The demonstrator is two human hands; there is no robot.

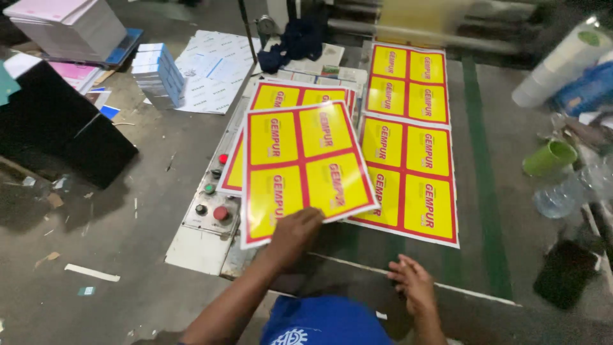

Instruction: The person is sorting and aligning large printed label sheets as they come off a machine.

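My right hand [415,284] rests open at the machine bed's [491,211] near edge; my left hand [295,233] grips the yellow printed sheet [303,169], which I should keep flat.

A yellow label sheet [305,169] with red borders, four panels, lies tilted atop a matching stack [290,96]. To the right, two more such sheets [408,134] lie end to end. Upper left, a blue-and-white stack of small packs [158,73] stands beside white printed sheets [214,67].
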